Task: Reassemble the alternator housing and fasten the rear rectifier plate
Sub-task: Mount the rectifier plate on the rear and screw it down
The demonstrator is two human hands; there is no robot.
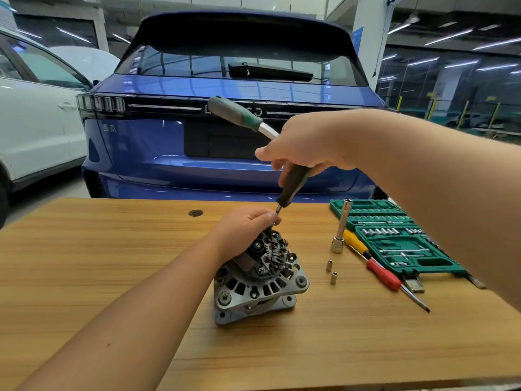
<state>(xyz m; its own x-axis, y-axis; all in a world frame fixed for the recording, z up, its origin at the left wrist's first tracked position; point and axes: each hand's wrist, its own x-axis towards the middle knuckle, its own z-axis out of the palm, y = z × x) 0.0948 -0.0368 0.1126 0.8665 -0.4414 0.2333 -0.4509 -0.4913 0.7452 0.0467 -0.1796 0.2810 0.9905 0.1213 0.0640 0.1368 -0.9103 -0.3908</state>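
Note:
The grey alternator [259, 289] stands on the wooden table [112, 263], its rear rectifier plate [270, 256] facing up with copper leads showing. My left hand [245, 230] rests on the plate's far edge, fingers pinching the metal tip of a driver. My right hand [307, 148] grips the dark-handled driver [293, 187] from above, tilted down to the plate. A green-handled ratchet [236, 112] also sticks up and left out of that same hand. The fastener under the tip is hidden by my fingers.
An open green socket set [394, 238] lies at the right. Beside it are a tall socket extension [341, 230], a red and yellow screwdriver [377, 266] and two small sockets [331, 270]. A blue car [225, 148] stands just behind the table; a white car [33, 122] is left.

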